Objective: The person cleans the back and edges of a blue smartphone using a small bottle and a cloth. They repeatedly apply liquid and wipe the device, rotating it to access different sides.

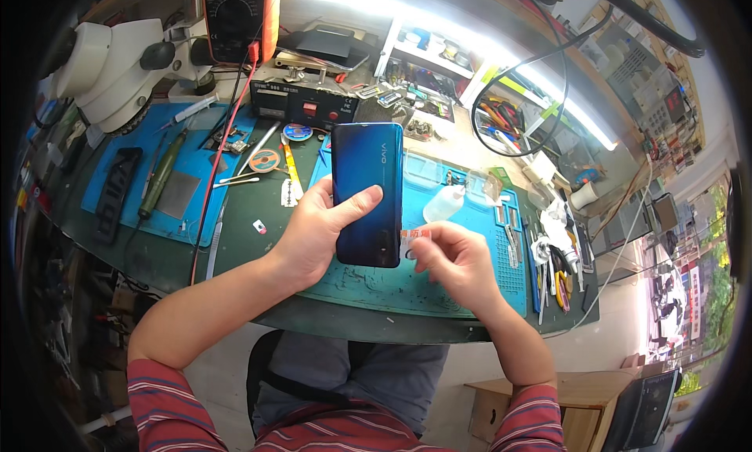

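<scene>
My left hand (pixel 320 229) grips a blue vivo smartphone (pixel 367 158) by its left side. The thumb lies across the glossy back, which faces me. My right hand (pixel 461 261) is just right of the phone's lower end, with thumb and forefinger pinched on a small clear film (pixel 415 234) that bears red writing. Its lower part is partly hidden by the fingers. Beneath both hands lies a blue silicone repair mat (pixel 376 293). A translucent squeeze bottle (pixel 443 203) rests on the mat beyond my right hand.
A stereo microscope (pixel 111 64) and an orange-edged multimeter (pixel 238 17) stand at back left. Behind the phone is a black power unit (pixel 302 102). Solder wick (pixel 264 160) and a razor blade (pixel 289 192) lie left. Tweezers and pliers (pixel 562 287) line the right edge. A black cable (pixel 517 152) loops overhead.
</scene>
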### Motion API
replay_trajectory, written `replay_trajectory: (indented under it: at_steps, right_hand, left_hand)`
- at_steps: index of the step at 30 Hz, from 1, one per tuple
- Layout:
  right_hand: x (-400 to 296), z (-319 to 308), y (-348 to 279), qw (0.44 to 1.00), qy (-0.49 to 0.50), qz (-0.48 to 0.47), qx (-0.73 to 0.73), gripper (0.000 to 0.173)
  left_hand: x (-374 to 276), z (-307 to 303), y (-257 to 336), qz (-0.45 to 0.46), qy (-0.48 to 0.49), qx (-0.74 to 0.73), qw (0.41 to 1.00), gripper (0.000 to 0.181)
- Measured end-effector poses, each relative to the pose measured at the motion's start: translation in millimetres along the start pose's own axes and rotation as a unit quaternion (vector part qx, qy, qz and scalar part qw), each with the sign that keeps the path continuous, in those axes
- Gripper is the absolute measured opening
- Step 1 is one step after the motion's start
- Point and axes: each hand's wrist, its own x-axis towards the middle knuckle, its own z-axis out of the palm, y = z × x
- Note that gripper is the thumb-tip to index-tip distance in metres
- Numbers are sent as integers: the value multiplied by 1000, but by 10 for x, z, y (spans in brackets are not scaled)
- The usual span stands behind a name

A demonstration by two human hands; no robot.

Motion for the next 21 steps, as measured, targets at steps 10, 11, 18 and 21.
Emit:
replay_trajectory:
  at_steps: [10,11,18,21]
  right_hand:
    - [42,24,106,997,-50,-39,-54,17]
    - [47,9,129,994,-53,-57,-74,16]
    - [61,-20,105,984,-59,-110,-124,16]
    - [60,-30,83,985,-71,-89,-131,16]
  left_hand:
    - [-51,114,-79,73,5,84,994,40]
    - [-53,116,-91,79,-1,86,993,40]
    - [-51,157,-122,99,13,67,993,33]
    - [-55,164,-136,98,18,53,994,33]
